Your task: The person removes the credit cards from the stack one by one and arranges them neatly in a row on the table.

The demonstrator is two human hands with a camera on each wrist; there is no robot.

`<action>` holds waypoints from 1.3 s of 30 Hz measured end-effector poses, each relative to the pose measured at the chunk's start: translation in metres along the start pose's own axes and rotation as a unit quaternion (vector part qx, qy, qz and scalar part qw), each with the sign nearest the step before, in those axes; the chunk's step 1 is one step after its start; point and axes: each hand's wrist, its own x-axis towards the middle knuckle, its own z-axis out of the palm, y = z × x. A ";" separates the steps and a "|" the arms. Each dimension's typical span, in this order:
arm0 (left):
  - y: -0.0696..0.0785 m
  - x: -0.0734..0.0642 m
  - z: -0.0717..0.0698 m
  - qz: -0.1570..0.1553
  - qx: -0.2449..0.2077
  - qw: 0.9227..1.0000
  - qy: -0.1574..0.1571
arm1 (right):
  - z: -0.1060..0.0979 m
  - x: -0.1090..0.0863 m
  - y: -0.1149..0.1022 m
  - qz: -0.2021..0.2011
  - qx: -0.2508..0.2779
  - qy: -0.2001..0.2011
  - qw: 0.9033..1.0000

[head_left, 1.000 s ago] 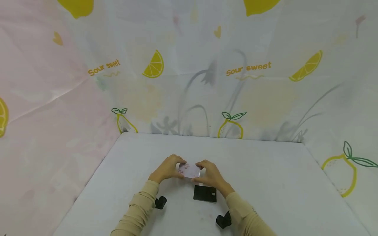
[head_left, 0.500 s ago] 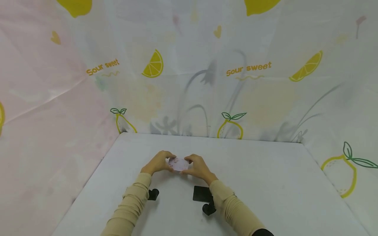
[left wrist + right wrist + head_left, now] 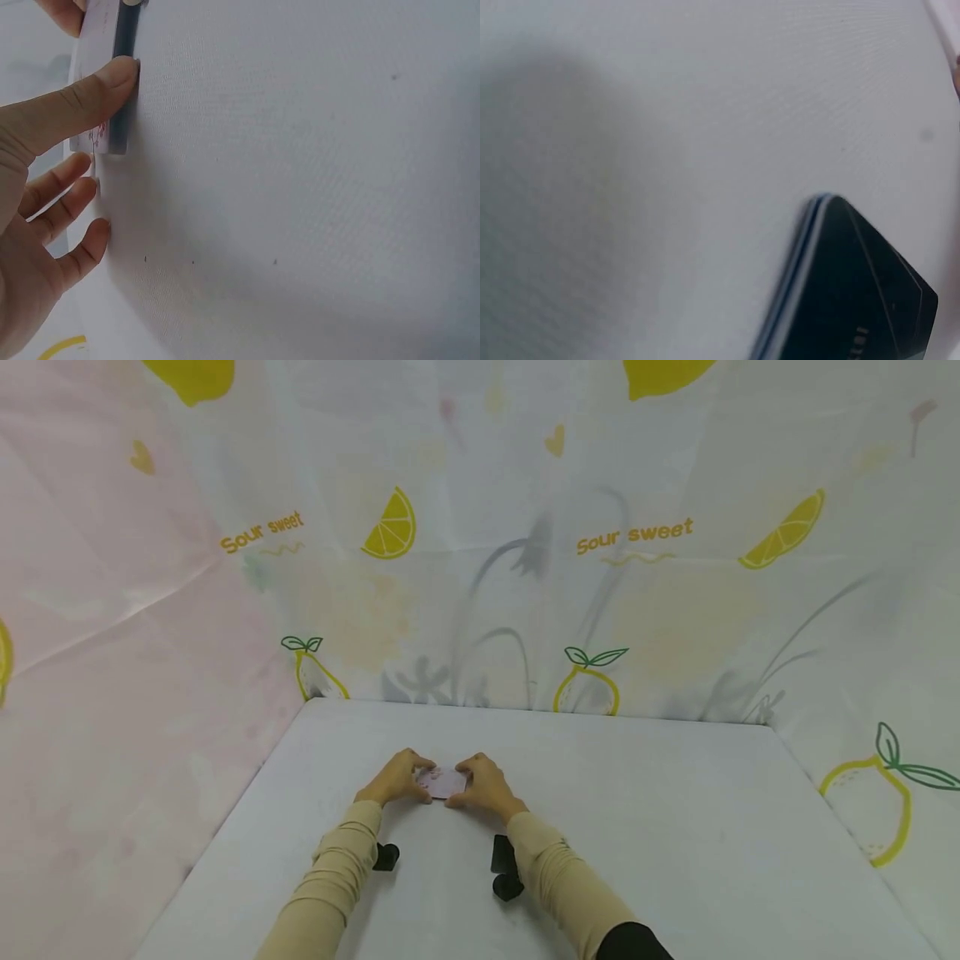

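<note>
In the head view, a pale pink card-sized block [image 3: 442,782] with a red floral print is held low at the white table [image 3: 675,810]. My left hand [image 3: 398,777] grips its left end between thumb and fingers, and my right hand [image 3: 486,785] holds the right end. From the left wrist, the block [image 3: 96,45] shows a darker side towards the table, and the left thumb [image 3: 90,94] presses across it. A black bank card [image 3: 498,853] lies nearer me, partly covered by the right sleeve. The right wrist view shows the black card's [image 3: 847,292] layered pale edge.
Black wrist cameras [image 3: 387,857] hang under both forearms, the right one [image 3: 507,887] just beside the black card. A lemon-printed cloth [image 3: 480,568] stands behind the table's back edge and along its sides.
Both hands have carried the pink block leftward and slightly away from me, then lowered it a little. The right forearm now covers most of the black bank card.
</note>
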 end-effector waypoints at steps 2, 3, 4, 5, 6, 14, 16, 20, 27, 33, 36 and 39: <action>-0.001 0.000 0.001 0.004 0.000 1.000 0.004 | 0.001 0.001 0.000 0.004 -0.001 0.002 1.000; -0.001 0.000 0.001 0.006 0.000 1.000 0.006 | 0.001 0.001 0.000 0.006 -0.003 0.003 1.000; -0.001 0.000 0.001 0.008 0.001 1.000 0.006 | 0.002 0.001 0.000 0.009 -0.003 0.003 1.000; -0.002 0.000 0.001 0.010 0.001 1.000 0.006 | 0.002 0.002 0.000 0.011 -0.005 0.004 1.000; -0.002 0.001 0.002 0.009 0.002 1.000 0.006 | 0.002 0.002 0.000 0.013 -0.006 0.002 1.000; -0.002 0.001 0.003 -0.005 0.013 1.000 -0.001 | 0.002 0.001 0.001 0.026 -0.015 -0.012 0.999; -0.002 0.000 0.003 -0.013 0.005 1.000 -0.002 | 0.001 0.000 0.001 0.023 -0.014 -0.014 1.000; -0.001 -0.002 0.003 -0.027 -0.006 1.000 -0.001 | 0.002 0.000 0.003 0.015 -0.016 -0.012 1.000; -0.003 -0.002 0.004 -0.041 -0.012 0.999 0.002 | 0.002 -0.001 0.003 0.015 -0.009 -0.013 1.000; -0.003 -0.002 0.003 -0.031 -0.013 0.999 0.005 | 0.003 0.000 0.005 0.015 -0.010 -0.012 1.000; -0.003 -0.003 0.003 -0.028 -0.015 0.999 0.006 | 0.004 0.000 0.006 0.015 -0.010 -0.012 1.000; -0.004 -0.004 0.005 -0.027 -0.016 1.000 0.004 | 0.005 -0.001 0.006 0.017 -0.005 -0.012 1.000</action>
